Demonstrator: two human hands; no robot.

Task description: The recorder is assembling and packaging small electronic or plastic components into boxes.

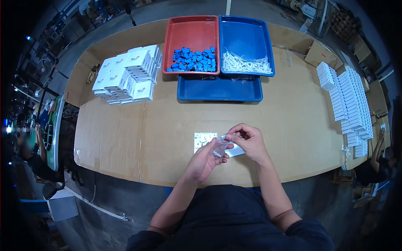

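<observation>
A small clear plastic bag [219, 147] is in my left hand [204, 162], its fingers curled round the lower part; something small and white shows at the bag's bottom. My right hand [251, 144] pinches at the bag's upper edge with thumb and fingertips; whether a small part is also between them, I cannot tell. Under and just left of the hands lies a white plate with holes and slots [202, 140]. Another flat white piece [235, 150] lies beneath the right hand, partly covered by it.
Beyond my hands, a red tray [190, 31] holds blue plastic parts and a blue tray [245, 33] holds white plugs. A second blue tray [220, 90] sits in front. White boxes [125, 75] are stacked at left, more boxes [349, 106] at right. Cardboard walls edge the table.
</observation>
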